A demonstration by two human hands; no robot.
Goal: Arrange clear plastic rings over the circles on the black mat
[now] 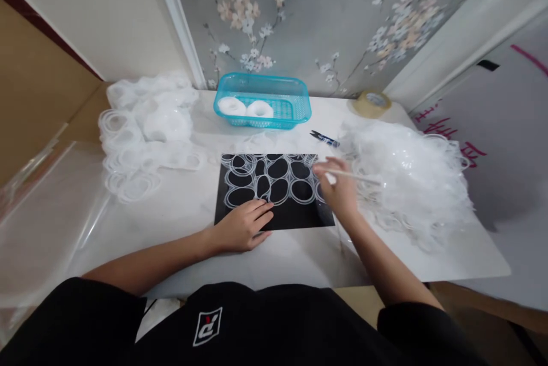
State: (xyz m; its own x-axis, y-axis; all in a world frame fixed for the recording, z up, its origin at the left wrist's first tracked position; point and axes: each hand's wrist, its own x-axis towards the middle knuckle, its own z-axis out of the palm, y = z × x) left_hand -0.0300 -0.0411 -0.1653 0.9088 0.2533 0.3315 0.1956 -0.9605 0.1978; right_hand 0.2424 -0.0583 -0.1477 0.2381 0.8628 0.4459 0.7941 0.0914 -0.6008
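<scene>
A black sheet lies flat on the white table, and white translucent rings cover its upper part in rows, some overlapping. My left hand rests at the sheet's lower left, fingers stretched out and touching the sheet and the lowest rings. Over the sheet's right edge, my right hand is closed on a thin white stick, which points to the right. What kind of tool the stick is, I cannot tell. Just beyond this hand lie small dark snips.
A blue plastic basket holding white ring bundles stands at the back. Heaps of white translucent rings lie on the left and on the right. A tape roll sits at the back right, near the wall.
</scene>
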